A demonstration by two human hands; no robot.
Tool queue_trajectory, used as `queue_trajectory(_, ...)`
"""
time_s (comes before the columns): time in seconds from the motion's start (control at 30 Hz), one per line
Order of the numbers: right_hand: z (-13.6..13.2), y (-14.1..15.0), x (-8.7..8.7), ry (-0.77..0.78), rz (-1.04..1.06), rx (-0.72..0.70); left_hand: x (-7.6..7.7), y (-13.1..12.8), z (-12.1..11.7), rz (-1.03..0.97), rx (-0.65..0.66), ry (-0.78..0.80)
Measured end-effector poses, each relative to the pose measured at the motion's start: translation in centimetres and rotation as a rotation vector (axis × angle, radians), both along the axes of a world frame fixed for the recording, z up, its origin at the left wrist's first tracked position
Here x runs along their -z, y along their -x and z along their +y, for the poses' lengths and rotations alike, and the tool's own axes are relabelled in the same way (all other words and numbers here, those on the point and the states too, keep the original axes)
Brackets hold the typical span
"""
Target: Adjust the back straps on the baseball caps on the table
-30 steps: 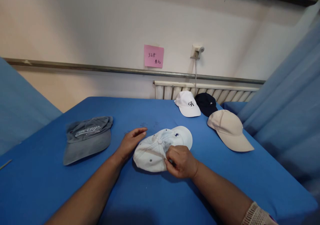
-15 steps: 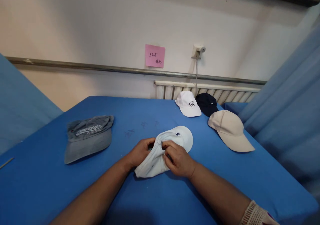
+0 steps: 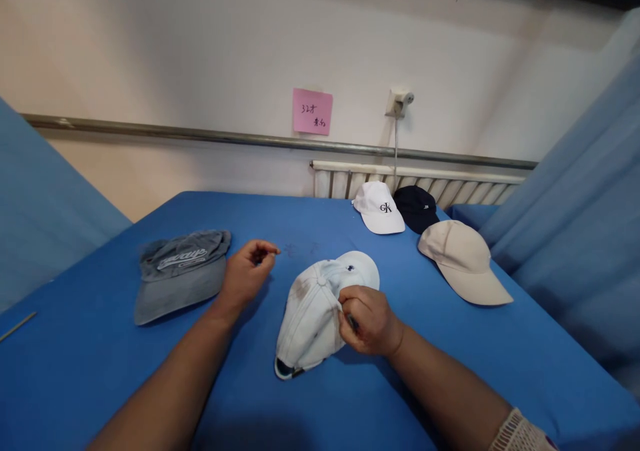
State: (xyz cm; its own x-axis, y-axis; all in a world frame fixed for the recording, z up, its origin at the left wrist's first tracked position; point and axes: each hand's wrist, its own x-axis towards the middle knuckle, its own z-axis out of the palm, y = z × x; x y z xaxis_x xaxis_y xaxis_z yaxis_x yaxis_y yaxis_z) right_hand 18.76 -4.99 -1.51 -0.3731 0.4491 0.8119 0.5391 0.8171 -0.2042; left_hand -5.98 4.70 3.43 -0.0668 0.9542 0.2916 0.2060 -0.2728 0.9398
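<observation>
A pale, whitish baseball cap (image 3: 310,317) with a small dark emblem lies on the blue-covered table, its brim pointing away to the right. Brownish marks show on its crown, and the back strap opening faces me. My right hand (image 3: 370,321) is closed on the cap's right side, pinching the fabric. To the left of the cap and apart from it, my left hand (image 3: 250,271) is raised with its fingers curled and the thumb near the index finger. Whether anything small is between those fingers, I cannot make out. A grey cap (image 3: 183,277) with white lettering sits just left of that hand.
Along the right of the blue table (image 3: 310,224) are a white cap (image 3: 377,207), a dark navy cap (image 3: 416,209) and a beige cap (image 3: 463,257). A thin stick (image 3: 17,326) lies at the left edge. Blue curtains (image 3: 580,204) hang on both sides; a radiator (image 3: 340,179) stands behind.
My left hand has let go of the pale cap and moved up and left. The cap's crown has turned over toward me, while my right hand keeps its grip.
</observation>
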Motion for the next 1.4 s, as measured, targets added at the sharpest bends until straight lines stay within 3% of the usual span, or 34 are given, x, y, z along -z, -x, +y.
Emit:
queue_trajectory(0.1,0.1,0.0,0.0,0.016,0.005,0.015,-0.4,0.8,-0.1,-0.054,0.174,0.121)
queue_trajectory(0.23,0.1,-0.1,0.1,0.050,0.018,0.015,-0.6,0.2,-1.4,0.128,0.540,0.209)
queue_trajectory(0.3,0.2,-0.1,0.1,0.054,0.024,0.002,-0.5,-0.2,-1.7,0.222,0.618,0.212)
queue_trajectory(0.37,0.2,-0.2,0.1,0.047,0.033,0.000,-0.3,-0.3,-1.7,0.258,0.595,0.208)
queue_trajectory(0.57,0.0,0.1,-0.1,0.003,0.043,-0.001,0.9,0.3,-0.1,0.079,0.253,0.118)
queue_trajectory(0.73,-0.1,0.3,-0.4,0.069,0.050,-0.045,1.3,0.3,0.3,0.177,0.178,0.048)
queue_trajectory(0.8,0.8,-0.4,0.0,0.147,0.174,0.037,1.5,0.4,0.4,0.195,0.146,0.029)
queue_trajectory(0.9,3.0,-2.1,1.5,0.268,0.399,0.308,1.8,0.5,0.7,0.172,0.127,0.037)
queue_trajectory(1.0,4.6,-3.7,2.7,0.412,0.447,0.519,2.2,0.5,0.9,0.137,0.124,0.057)
queue_trajectory(1.07,4.7,-3.8,2.9,0.406,0.396,0.490,2.5,0.5,1.0,0.125,0.116,0.064)
queue_trajectory(1.23,2.8,-1.7,1.4,0.289,0.197,0.255,2.5,0.3,0.9,0.095,0.089,0.070)
queue_trajectory(1.4,3.0,-0.2,-0.1,0.322,-0.005,0.312,2.3,0.1,0.8,0.080,0.087,0.103)
